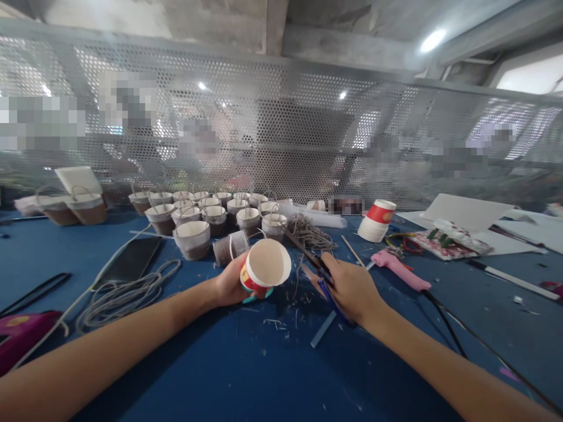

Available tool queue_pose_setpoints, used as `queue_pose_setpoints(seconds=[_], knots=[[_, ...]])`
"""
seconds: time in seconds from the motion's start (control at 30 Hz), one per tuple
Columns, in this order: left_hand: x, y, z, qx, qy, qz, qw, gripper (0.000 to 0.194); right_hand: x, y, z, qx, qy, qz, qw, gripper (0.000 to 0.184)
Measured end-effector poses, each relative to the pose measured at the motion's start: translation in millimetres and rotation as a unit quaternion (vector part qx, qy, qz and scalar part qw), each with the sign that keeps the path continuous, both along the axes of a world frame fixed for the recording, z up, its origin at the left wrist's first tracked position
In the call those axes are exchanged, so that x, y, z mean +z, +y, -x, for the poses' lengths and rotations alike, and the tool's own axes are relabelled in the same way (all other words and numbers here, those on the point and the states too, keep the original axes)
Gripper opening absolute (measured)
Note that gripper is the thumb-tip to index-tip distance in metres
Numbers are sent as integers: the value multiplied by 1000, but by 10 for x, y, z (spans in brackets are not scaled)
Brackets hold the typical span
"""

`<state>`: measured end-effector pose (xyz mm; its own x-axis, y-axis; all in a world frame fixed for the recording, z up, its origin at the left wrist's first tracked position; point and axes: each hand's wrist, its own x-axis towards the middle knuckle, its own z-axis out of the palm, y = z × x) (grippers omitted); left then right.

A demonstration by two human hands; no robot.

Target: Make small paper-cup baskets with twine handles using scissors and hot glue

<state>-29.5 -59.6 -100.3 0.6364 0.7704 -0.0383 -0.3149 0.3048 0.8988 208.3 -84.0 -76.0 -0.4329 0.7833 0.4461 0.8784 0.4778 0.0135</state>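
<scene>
My left hand point(232, 282) is wrapped round a red and white paper cup point(267, 264), its open mouth tilted towards me. In my right hand point(352, 287) is a pair of scissors point(324, 274) with dark blades and a blue handle, the blades pointing up and left, apart from the cup. Just behind the left hand a small wrapped cup point(229, 248) lies on its side. A whitish-rimmed grey cup point(192, 240) stands upright beside it. My right palm hides part of the scissors' handle.
Several small handled buckets point(213, 218) stand in rows at the back. Tangled grey cord point(311, 233) lies behind the scissors, a coil of cord point(127, 293) at left by a phone point(129, 261). At right are stacked paper cups point(376, 221) and a pink glue gun point(401, 272) with its cable.
</scene>
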Motion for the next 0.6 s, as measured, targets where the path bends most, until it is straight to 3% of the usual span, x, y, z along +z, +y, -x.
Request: queue_pose_setpoints(seconds=[0.2, 0.43, 0.6], knots=[[-31, 37, 15, -6, -32, 40, 999, 48, 0, 21, -23, -7, -24, -57, 998, 39], [52, 26, 28, -53, 40, 37, 997, 61, 22, -14, 4, -2, -33, -46, 998, 48], [77, 25, 22, -65, 59, 31, 996, 59, 7, 8, 3, 15, -14, -57, 998, 49]])
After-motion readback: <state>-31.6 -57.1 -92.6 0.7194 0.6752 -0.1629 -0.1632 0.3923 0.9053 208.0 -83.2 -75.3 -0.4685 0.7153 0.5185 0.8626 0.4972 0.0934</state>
